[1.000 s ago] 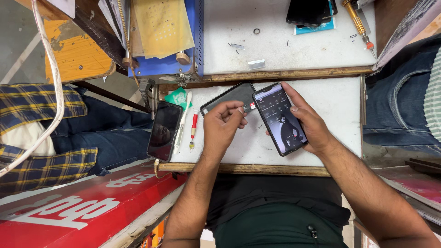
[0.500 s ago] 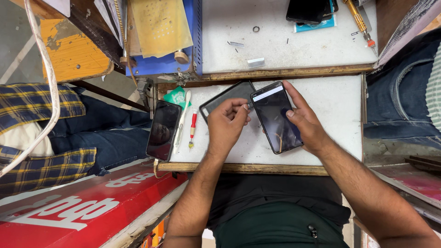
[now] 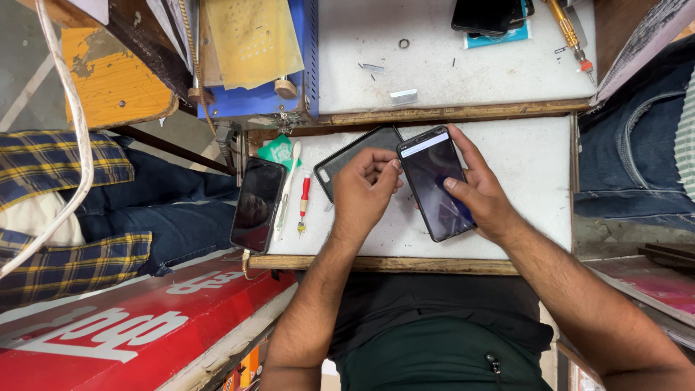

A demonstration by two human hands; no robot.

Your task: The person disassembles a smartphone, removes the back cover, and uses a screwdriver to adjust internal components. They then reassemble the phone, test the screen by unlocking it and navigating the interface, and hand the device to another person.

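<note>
A: What surface is this?

B: A small white worktop (image 3: 521, 166) with a worn wooden front edge, scuffed and grey in places. Behind it sits a second white bench (image 3: 449, 80) strewn with small metal bits.

A: And the hands?

B: The right hand (image 3: 481, 195) wraps around a dark phone (image 3: 436, 185), fingers along its far edge and thumb resting on the screen, holding it tilted just above the worktop. The left hand (image 3: 362, 195) is curled loosely beside it, fingertips at the phone's left edge; whether it pinches anything I cannot tell. A grey phone case (image 3: 347, 156) lies under that hand.

A: Around them?

B: Another black phone (image 3: 258, 204) overhangs the left edge, with a red-handled screwdriver (image 3: 304, 203) beside it. A person in jeans and a plaid shirt (image 3: 58, 217) sits to the left.
</note>
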